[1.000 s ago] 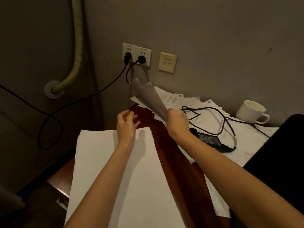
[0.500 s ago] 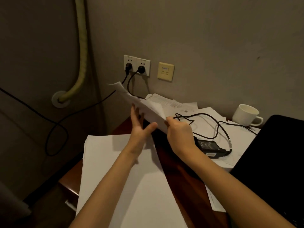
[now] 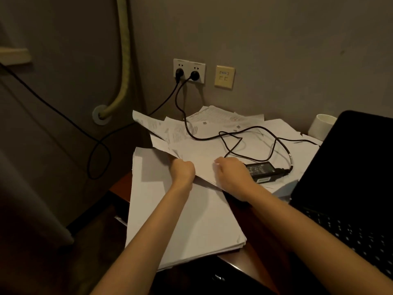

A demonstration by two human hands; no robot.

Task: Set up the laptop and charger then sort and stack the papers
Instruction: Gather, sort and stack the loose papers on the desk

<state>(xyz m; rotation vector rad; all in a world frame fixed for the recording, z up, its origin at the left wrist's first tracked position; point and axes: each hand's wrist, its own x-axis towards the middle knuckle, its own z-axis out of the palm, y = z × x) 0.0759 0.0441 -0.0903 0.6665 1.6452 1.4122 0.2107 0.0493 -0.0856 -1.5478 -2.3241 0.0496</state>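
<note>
A neat stack of white papers [image 3: 170, 209] lies at the desk's left front corner. Behind it, loose printed sheets [image 3: 212, 128] spread toward the wall. My left hand [image 3: 182, 170] and my right hand [image 3: 230, 174] both grip the near edge of a few loose sheets [image 3: 202, 165], held low just above the stack's far end. The black charger brick [image 3: 265, 170] rests on the loose sheets beside my right hand; its cable [image 3: 187, 124] runs to the wall socket [image 3: 189, 70]. The open black laptop [image 3: 350, 177] stands at the right.
A white cup [image 3: 321, 126] stands by the wall behind the laptop's screen. A second black cable [image 3: 97, 150] hangs from the socket down the left wall. A padded pipe [image 3: 124, 60] enters the wall at left. The brown desk [image 3: 261, 241] edge shows between stack and laptop.
The sheets that my right hand held up in the air have come down flat over the stack's far end. My left hand, open before, has closed on their edge.
</note>
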